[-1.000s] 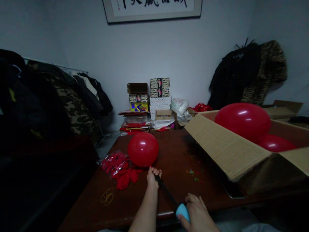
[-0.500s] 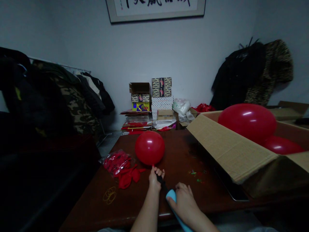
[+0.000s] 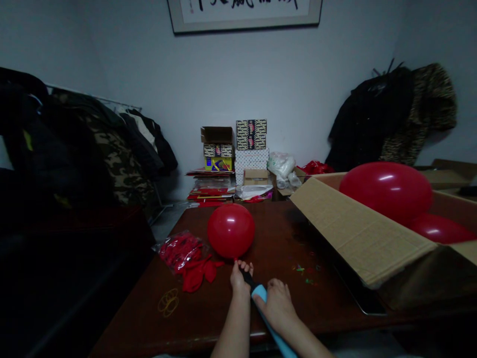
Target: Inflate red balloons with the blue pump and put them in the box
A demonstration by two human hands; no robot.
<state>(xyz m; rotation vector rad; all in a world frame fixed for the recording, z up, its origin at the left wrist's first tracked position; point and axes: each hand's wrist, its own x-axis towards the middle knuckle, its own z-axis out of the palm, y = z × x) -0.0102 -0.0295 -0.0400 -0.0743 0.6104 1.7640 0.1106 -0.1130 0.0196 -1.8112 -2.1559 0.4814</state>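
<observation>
Dimly lit wall [image 3: 179, 89] behind stacked boxes [image 3: 251, 134]; brown table [image 3: 279, 228] under hands [image 3: 278, 303].

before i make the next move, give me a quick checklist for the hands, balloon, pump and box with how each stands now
1. Left hand closed at the neck of the round red balloon: ok.
2. Right hand around the light-blue pump: ok.
3. Pump's tip seated inside the neck: cannot tell, the left hand hides it.
4. Balloon clear of the table top: cannot tell from this angle.
5. Cardboard box open on top: ok, two red balloons show in it.
6. Yellow loops apart from both hands: ok.
</observation>
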